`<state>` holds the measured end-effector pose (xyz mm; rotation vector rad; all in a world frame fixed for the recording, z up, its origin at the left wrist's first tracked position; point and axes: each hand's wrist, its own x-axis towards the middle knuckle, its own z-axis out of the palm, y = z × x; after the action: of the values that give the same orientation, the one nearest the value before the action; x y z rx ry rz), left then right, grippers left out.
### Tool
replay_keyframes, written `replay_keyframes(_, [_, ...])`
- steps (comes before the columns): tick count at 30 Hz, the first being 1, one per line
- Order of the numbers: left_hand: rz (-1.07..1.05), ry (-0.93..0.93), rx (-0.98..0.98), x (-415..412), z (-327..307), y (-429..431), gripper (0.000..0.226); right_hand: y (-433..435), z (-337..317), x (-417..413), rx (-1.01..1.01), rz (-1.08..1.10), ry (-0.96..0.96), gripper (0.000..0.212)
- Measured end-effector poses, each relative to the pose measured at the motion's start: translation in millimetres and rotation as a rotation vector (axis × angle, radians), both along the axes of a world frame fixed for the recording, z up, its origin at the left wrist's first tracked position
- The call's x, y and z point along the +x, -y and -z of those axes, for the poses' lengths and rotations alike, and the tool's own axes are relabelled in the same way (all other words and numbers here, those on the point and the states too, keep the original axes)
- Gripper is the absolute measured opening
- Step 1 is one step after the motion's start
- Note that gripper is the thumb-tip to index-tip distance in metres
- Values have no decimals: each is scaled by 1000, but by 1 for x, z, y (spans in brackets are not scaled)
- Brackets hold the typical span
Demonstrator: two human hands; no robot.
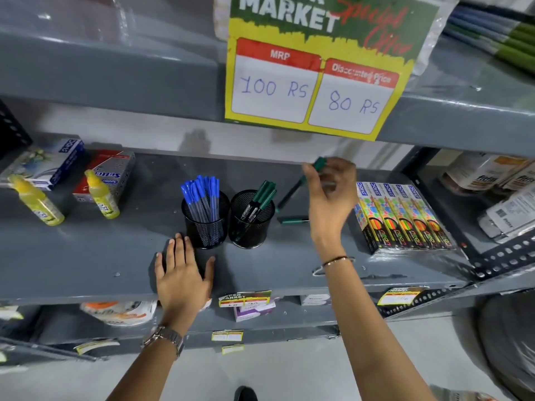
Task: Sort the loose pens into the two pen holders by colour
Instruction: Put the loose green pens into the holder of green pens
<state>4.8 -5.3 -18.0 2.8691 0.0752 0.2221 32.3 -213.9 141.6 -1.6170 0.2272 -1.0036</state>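
Left hand point(181, 274) flat on shelf point(86, 256), fingers spread, empty. Loose green pen point(293, 220) lies crosswise just right of green holder point(251, 219). Right hand point(333, 195) pinches another green pen point(301, 182), slanting down-left toward holder.

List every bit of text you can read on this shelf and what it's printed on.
"MARKET", "MRP", "100 Rs", "80 Rs": offer sign; its red script and the heading over "80 Rs" are blurred.
"neon": pencil boxes.
"MARKET": shelf-edge tag; prices unreadable.
Glue bottles, left cartons, right packs: unreadable.
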Motion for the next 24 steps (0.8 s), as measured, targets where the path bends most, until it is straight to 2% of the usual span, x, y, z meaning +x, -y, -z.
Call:
replay_keyframes(3, [0, 3, -37, 0, -1, 0, 75, -20, -13, 23, -44, -77, -67, 28])
replay_keyframes(8, [4, -6, -37, 1, -2, -1, 76, -39, 20, 45, -347, -235, -427, 28])
replay_keyframes(10, [11, -13, -30, 0, -3, -1, 76, -40, 35, 48, -374, -233, -521, 30])
replay_keyframes(13, [13, -10, -34, 0, -3, -2, 77, -42, 46, 46, -350, -140, -514, 25])
replay_keyframes(20, [15, -20, -20, 0, -3, -3, 78, -50, 56, 38, -499, 111, -508, 25])
replay_keyframes(24, [17, -16, -18, 0, -3, -4, 76, -50, 59, 35, -486, 165, -549, 30])
